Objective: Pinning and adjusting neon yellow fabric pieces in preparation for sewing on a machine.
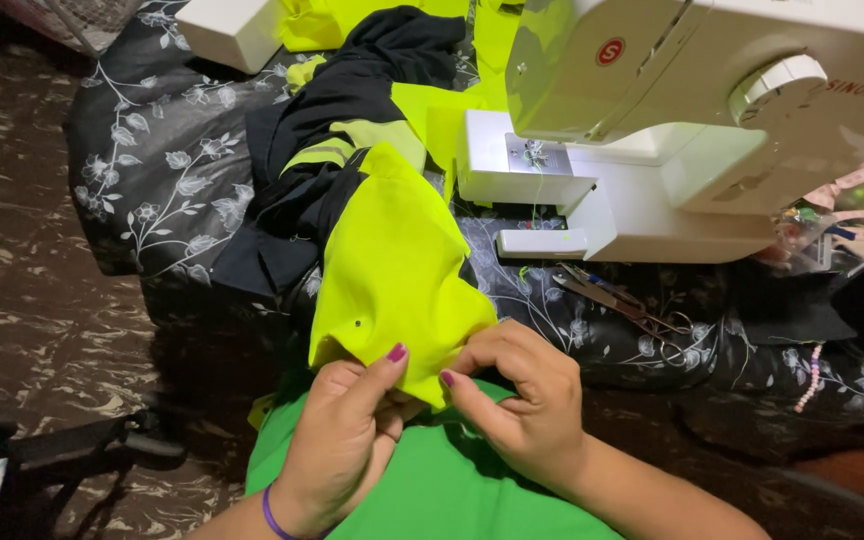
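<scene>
A neon-yellow and black garment (pixel 392 250) lies draped from the table down toward my lap. My left hand (pixel 347 440) pinches the lower edge of its yellow fabric between thumb and fingers. Close beside it, my right hand (pixel 517 395) grips the same yellow edge, fingertips almost touching the left hand. Both hands hover over a green cloth (pixel 432 490) on my lap. A white sewing machine (pixel 692 120) stands on the table behind and to the right of the hands.
A dark floral cloth (pixel 152 170) covers the table. Scissors (pixel 622 300) lie in front of the machine. A string of pink beads (pixel 810 378) hangs at the right. A white box (pixel 232 30) sits at the back left. Patterned floor (pixel 32 300) lies left.
</scene>
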